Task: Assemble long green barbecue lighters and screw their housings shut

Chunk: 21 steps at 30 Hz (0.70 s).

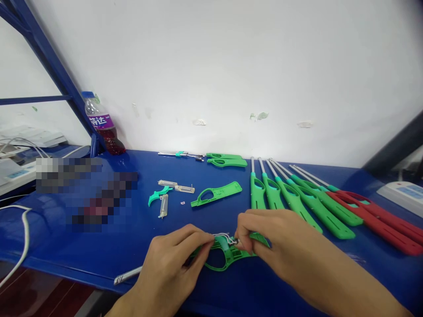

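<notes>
Near the table's front edge lies an open green lighter half-shell (228, 263) with a teal trigger and thin wires (226, 236) in it. My left hand (176, 259) pinches the shell and wires at their left end, and a metal tube (128, 276) sticks out to its left. My right hand (264, 233) has its fingers closed at the wires over the shell's right part; what sits between the fingertips is too small to make out. Beyond my hands lie another green half-shell (218, 193), clear fuel tanks (185, 189) and a teal trigger (159, 195).
Several green lighters (292, 198) and red lighters (380, 220) lie at the right. Green shells (228, 163) and a metal tube with wires (170, 153) are near the wall. A bottle (105, 127) stands at the back left; a white cable (25, 237) hangs at the left.
</notes>
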Available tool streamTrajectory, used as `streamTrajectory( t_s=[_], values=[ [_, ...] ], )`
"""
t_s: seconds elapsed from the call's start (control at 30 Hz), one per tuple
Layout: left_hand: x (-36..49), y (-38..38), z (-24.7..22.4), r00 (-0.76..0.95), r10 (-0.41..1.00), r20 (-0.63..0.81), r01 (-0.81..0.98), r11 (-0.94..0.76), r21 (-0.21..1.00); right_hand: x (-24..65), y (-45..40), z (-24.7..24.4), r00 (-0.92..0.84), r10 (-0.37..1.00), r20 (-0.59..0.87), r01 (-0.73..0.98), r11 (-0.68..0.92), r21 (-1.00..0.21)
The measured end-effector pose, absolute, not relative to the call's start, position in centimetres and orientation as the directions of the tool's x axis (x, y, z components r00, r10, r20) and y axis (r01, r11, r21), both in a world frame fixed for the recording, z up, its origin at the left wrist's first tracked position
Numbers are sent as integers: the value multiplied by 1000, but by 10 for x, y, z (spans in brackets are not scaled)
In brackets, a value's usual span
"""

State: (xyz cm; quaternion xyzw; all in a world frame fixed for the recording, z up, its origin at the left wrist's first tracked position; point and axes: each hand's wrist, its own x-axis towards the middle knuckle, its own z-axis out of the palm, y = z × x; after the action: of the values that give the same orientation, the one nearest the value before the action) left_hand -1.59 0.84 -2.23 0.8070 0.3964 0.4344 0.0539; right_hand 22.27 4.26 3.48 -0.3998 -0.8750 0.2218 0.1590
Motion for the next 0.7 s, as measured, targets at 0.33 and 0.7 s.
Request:
streamTrajectory(
  t_s=[0.33,0.7],
  values=[
    [-18,4,-22,408,746,527,646,-643,411,222,44,26,-600,798,-59,695,483,-533],
    [-22,2,-21,457,729,509,676,-657,333,221,43,23,-596,801,-56,689,474,-547]
  ],
)
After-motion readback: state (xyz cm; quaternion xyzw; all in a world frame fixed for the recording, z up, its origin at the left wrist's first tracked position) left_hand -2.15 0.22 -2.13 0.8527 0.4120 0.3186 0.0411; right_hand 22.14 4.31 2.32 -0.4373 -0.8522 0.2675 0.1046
